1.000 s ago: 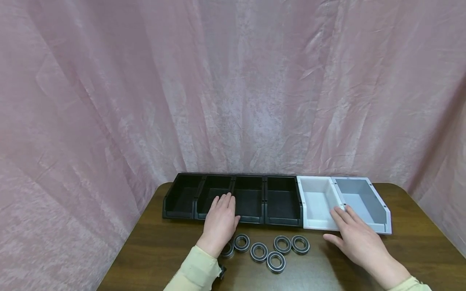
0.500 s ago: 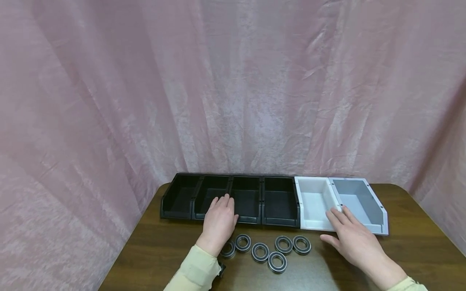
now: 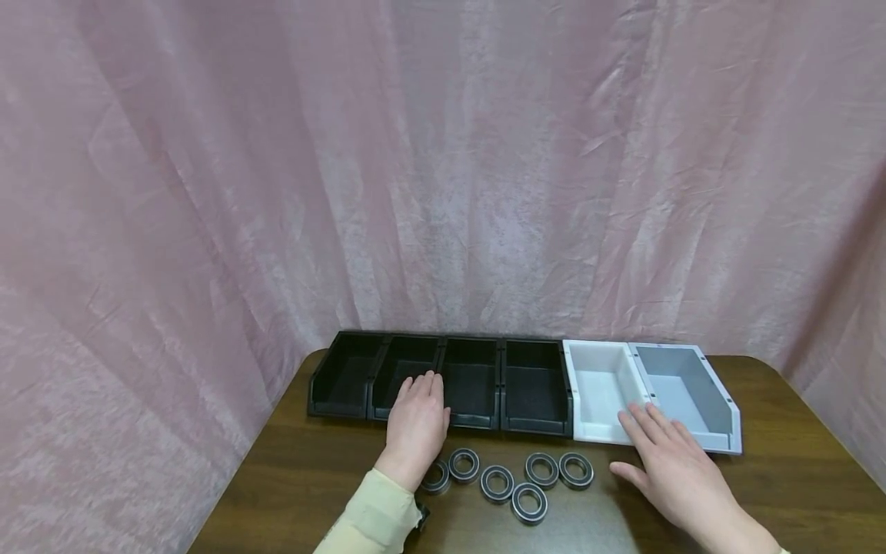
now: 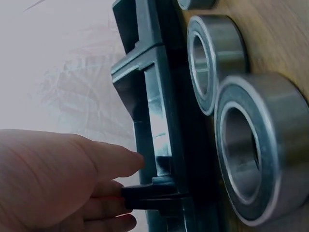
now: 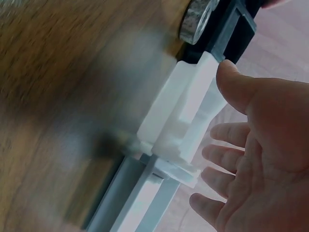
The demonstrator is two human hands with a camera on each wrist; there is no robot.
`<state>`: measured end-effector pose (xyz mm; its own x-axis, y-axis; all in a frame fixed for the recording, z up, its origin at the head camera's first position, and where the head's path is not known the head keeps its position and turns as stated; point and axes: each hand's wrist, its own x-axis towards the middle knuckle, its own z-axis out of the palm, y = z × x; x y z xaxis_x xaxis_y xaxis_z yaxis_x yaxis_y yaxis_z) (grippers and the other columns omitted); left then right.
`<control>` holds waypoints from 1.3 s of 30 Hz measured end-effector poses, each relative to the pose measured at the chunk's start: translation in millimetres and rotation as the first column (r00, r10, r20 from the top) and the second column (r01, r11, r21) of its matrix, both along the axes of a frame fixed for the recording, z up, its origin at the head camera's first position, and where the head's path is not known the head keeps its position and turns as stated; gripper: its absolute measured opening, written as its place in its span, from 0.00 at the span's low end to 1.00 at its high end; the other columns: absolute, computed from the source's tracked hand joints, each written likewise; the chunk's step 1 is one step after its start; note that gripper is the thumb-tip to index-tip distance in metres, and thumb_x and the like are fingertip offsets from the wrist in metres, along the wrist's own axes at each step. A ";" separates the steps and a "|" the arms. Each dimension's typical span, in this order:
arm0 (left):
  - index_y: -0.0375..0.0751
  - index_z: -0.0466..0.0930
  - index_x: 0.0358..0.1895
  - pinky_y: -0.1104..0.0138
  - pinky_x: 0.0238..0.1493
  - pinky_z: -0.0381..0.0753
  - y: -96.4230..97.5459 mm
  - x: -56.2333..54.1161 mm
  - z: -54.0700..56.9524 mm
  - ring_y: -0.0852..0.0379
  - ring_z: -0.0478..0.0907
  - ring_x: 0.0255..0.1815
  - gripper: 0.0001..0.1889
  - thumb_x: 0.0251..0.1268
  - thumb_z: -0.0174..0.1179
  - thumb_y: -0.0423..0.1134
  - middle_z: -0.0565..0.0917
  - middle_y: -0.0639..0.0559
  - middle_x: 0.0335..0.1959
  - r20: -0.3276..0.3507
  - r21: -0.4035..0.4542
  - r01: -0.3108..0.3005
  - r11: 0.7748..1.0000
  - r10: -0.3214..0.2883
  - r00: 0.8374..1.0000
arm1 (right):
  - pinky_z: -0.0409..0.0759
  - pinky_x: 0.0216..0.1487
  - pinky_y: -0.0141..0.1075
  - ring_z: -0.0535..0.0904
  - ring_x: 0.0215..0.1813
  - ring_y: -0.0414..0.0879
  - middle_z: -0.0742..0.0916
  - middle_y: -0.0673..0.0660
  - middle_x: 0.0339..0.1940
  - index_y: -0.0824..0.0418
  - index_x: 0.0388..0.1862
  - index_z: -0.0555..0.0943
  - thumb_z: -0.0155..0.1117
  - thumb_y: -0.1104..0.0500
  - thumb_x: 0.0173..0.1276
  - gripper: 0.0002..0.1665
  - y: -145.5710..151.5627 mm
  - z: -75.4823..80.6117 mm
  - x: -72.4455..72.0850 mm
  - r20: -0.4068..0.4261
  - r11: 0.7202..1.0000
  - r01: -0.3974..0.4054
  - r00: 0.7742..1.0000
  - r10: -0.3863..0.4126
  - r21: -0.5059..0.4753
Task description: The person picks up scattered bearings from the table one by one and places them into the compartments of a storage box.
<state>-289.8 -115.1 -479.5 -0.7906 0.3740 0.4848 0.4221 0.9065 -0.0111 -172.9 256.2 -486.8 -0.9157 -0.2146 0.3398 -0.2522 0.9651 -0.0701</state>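
- The left hand [image 3: 415,427] grasps nothing, its fingers lying loose and nearly straight over the divider between the second and third black bins [image 3: 472,385], counting from the left; whether it touches them I cannot tell.
- The right hand [image 3: 671,465] is likewise free, fingers extended and a little apart over the front of the white bin [image 3: 601,392] and grey bin [image 3: 681,392]; contact is unclear.
- Six bearings [image 3: 497,498] lie flat between the hands, in front of the bins, the leftmost partly hidden behind the left wrist.
- Four black bins, then the white, then the grey stand side by side in one row.
- All rest on a wooden table [image 3: 277,485].
- Behind hangs a pink curtain [image 3: 443,169].
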 end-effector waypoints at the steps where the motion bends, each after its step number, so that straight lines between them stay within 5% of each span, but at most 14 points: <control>1: 0.28 0.84 0.65 0.47 0.75 0.77 -0.8 0.3 -1.0 0.40 0.85 0.67 0.30 0.65 0.82 0.41 0.87 0.35 0.65 -0.008 -0.003 -0.006 1.000 0.006 1.000 | 0.69 0.76 0.70 0.72 0.78 0.73 0.80 0.72 0.76 0.70 0.75 0.79 0.81 0.43 0.69 0.46 -1.5 0.2 1.2 -0.006 1.000 -0.005 1.000 0.005 0.001; 17: 0.28 0.84 0.67 0.47 0.75 0.78 -5.6 -6.4 7.5 0.38 0.85 0.68 0.30 0.67 0.80 0.41 0.86 0.34 0.67 -0.007 -0.029 -0.013 0.999 0.013 1.000 | 0.72 0.76 0.65 0.76 0.78 0.66 0.81 0.66 0.77 0.66 0.77 0.79 0.81 0.40 0.68 0.48 -27.5 11.8 8.6 0.001 0.994 -0.101 0.995 0.101 0.031; 32: 0.28 0.83 0.68 0.47 0.76 0.77 -4.6 -3.2 2.5 0.39 0.84 0.69 0.31 0.68 0.79 0.41 0.85 0.34 0.69 0.036 -0.039 -0.017 0.999 0.018 0.999 | 0.73 0.77 0.61 0.80 0.74 0.61 0.83 0.62 0.75 0.62 0.77 0.81 0.78 0.36 0.70 0.46 -39.4 -2.6 8.9 0.275 0.994 -0.109 0.955 0.110 -0.018; 39: 0.28 0.83 0.69 0.47 0.76 0.77 -3.9 -1.6 0.9 0.39 0.84 0.70 0.31 0.68 0.78 0.41 0.84 0.34 0.69 0.053 -0.048 -0.013 0.999 0.016 0.998 | 0.75 0.76 0.60 0.81 0.73 0.64 0.84 0.63 0.73 0.64 0.74 0.82 0.77 0.35 0.69 0.46 -41.7 -10.4 8.0 0.301 0.994 -0.103 0.948 0.105 -0.022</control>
